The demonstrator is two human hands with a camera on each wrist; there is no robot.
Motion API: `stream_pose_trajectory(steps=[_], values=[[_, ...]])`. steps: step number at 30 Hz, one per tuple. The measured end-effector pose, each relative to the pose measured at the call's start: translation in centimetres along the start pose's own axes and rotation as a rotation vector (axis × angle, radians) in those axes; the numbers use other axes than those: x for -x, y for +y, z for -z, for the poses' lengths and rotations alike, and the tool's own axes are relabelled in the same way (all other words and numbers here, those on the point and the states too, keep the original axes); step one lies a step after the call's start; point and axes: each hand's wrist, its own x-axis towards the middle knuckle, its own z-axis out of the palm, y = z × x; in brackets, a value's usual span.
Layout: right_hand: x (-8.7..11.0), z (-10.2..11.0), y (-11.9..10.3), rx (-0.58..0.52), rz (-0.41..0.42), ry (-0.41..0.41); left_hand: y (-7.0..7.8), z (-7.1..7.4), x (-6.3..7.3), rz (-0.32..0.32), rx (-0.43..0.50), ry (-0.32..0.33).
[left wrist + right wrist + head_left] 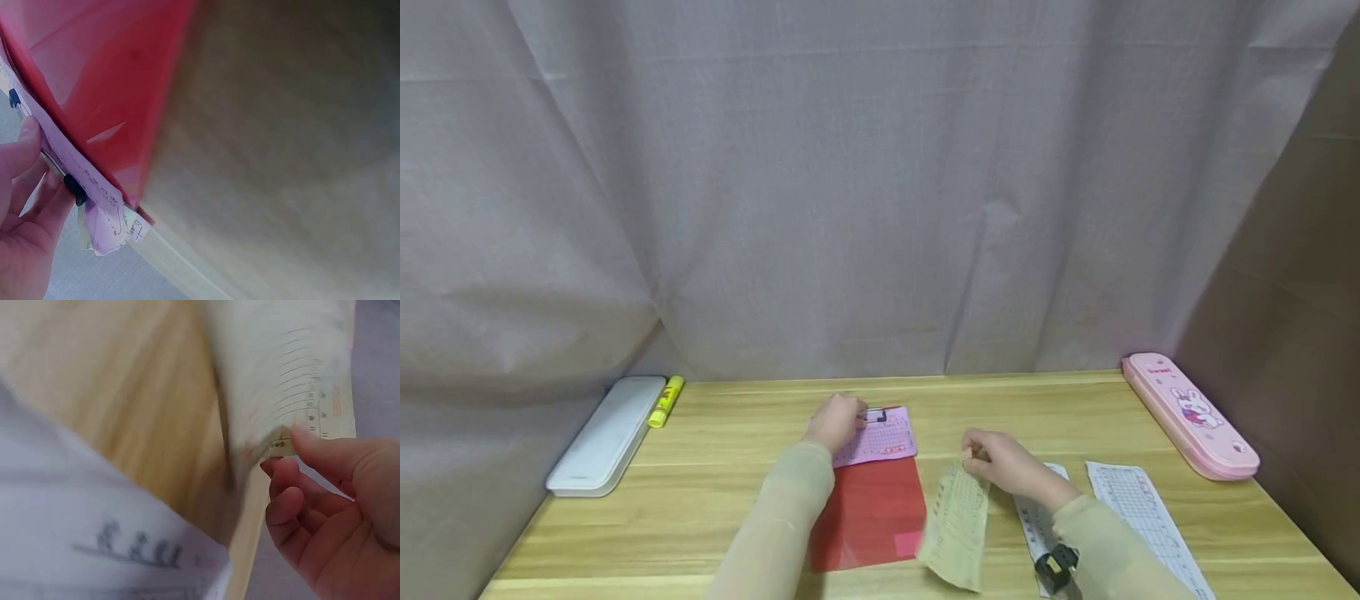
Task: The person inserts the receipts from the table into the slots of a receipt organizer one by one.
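Note:
At the top of a red clip folder (867,517), my left hand (837,422) holds the wire clip with black ends (74,189). In the left wrist view, the thumb and fingers lie around its wire. A pink-purple printed slip (883,442) lies under this clip, its edge crumpled beside the fingers. Thumb and fingers of my right hand (1006,462) pinch one end of a pale yellow printed slip (957,525). That slip hangs down in front of the hand, close by the folder's right side. In the right wrist view the pinched corner (284,444) shows printed columns.
Two white printed slips (1142,508) lie on the wooden table (700,508) at right, one partly under the right arm. A pink pencil case (1191,417) with a rabbit is at far right. At left lie a white case (608,437) and a yellow glue stick (666,402).

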Motion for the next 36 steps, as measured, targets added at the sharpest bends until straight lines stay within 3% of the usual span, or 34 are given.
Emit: stream_pose_trajectory(steps=[9,16,20,28,36], values=[[0.4,1.3,0.0,-0.178,-0.039,-0.047,0.1,0.0,0.2,-0.002,-0.009,0.005],[0.5,1.6,0.1,-0.308,-0.100,-0.030,0.0,0.0,0.2,-0.007,-0.011,0.018],[0.4,1.6,0.0,-0.315,-0.122,0.010,0.0,-0.1,0.2,0.001,-0.005,0.018],[0.1,1.4,-0.4,-0.287,-0.242,0.128,0.1,0.0,0.2,-0.006,-0.008,0.016],[-0.6,0.3,-0.9,-0.383,-0.314,0.139,0.1,0.1,0.2,0.001,0.016,0.013]])
